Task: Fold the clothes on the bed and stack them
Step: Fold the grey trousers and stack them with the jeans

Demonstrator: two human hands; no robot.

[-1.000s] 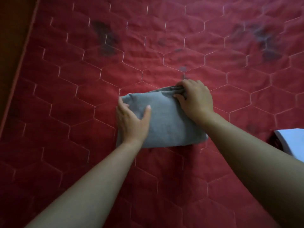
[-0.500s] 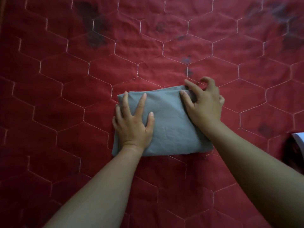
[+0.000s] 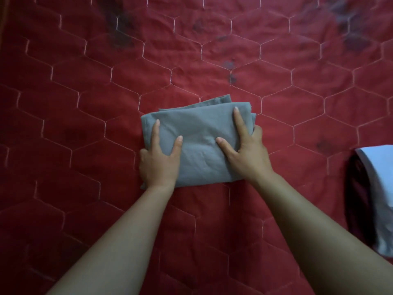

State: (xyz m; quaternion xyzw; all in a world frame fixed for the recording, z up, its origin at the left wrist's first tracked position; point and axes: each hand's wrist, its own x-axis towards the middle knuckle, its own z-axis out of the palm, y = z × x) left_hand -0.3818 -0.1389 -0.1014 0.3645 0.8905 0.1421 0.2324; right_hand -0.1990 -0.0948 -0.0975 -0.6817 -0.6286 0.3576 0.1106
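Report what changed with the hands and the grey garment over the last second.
The right hand let go of the far right corner of the grey garment, slid down its right edge and now grips that side, forefinger and thumb on top. The left hand shifted from lying flat on top to gripping the left edge. The garment stayed folded on the red quilt.

Red quilt point(image 3: 63, 145): covers the whole field of view, stitched in pale thread in a hexagon pattern, lightly creased. Dark blotches noted at upper left point(image 3: 121, 37) and upper right point(image 3: 350, 37); smaller dark marks point(image 3: 230, 67) near centre. Narrow brown strip point(image 3: 2, 22) along the far left edge; material cannot be determined.
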